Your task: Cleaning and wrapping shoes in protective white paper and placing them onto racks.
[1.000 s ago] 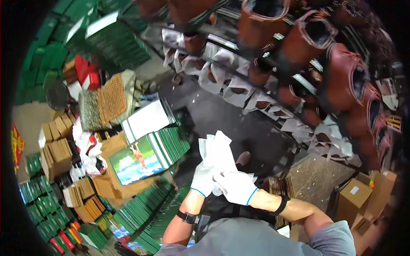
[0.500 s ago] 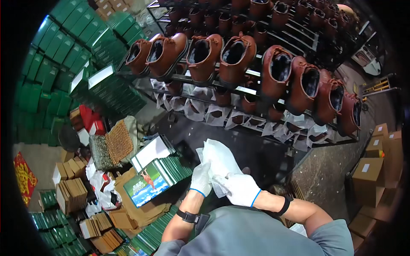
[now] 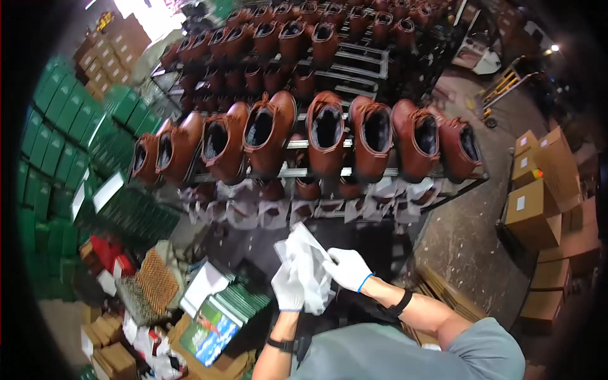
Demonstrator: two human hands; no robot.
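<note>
A: Hands?
B: Left hand (image 3: 289, 290), gloved, gripping white paper sheets (image 3: 306, 266), near centre; right hand (image 3: 348, 268) pinching their right edge.
A: Beyond?
B: Brown shoes (image 3: 271, 151), racked, far side; green boxes (image 3: 54, 152), stacked left; cartons (image 3: 533, 212), right.

Ahead of hands (image 3: 290, 288): open dark floor (image 3: 373, 244), then shoe rack (image 3: 293, 172) blocking | left: low green-box stack (image 3: 240, 296) obstructs | right: grey floor (image 3: 459, 247) passable, cartons (image 3: 531, 210) beyond

Metal rack (image 3: 293, 172), brown laced shoes (image 3: 327, 157) along its top, white-wrapped shoes (image 3: 272, 214) on a lower tier
</note>
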